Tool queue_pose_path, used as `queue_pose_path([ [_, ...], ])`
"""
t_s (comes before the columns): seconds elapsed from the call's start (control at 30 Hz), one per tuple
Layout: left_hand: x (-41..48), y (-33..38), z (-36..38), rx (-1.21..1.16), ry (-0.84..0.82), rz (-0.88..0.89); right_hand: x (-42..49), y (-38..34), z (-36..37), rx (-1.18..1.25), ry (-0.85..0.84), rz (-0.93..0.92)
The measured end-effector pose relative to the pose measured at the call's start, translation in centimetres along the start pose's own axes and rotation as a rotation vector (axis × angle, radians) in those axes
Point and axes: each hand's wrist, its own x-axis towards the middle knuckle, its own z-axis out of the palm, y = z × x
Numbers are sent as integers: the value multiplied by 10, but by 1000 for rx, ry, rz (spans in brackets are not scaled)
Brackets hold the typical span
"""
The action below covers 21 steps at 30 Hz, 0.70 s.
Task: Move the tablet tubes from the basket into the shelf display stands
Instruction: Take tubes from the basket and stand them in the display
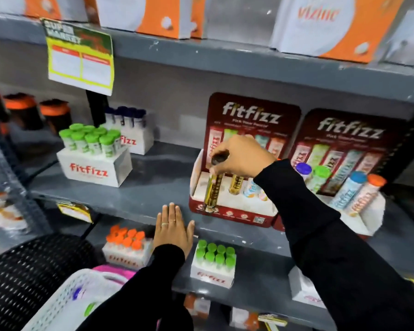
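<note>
My right hand (243, 157) grips the dark cap of a gold tablet tube (213, 187), held upright over the front left slot of a red fitfizz display stand (227, 212) on the middle shelf. Another gold tube (236, 185) and a pale tube (250, 188) stand in that stand. My left hand (173, 226) lies flat, fingers spread, on the shelf's front edge. At the bottom left a white basket (65, 297) shows a purple cap and a green cap; my left sleeve hides much of it.
A second red stand (359, 220) to the right holds several coloured-cap tubes. White fitfizz boxes of green-cap tubes (93, 149), blue-cap tubes (129, 125), orange-cap tubes (127, 244) and green-cap tubes (214, 261) sit on the shelves. A black mesh basket (29, 278) is lower left.
</note>
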Motion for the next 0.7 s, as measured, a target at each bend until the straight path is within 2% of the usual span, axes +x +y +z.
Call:
queue_pose_path([
  [0.23,4,-5,-2,37,-40,41,19,13,16,-35,184,178],
  [0.53,2,-6,-3,28,-18,33,14,30,19,6,79,249],
  [0.7,2,-4,1,31,-15,44,-15,54,4,-49,21,356],
])
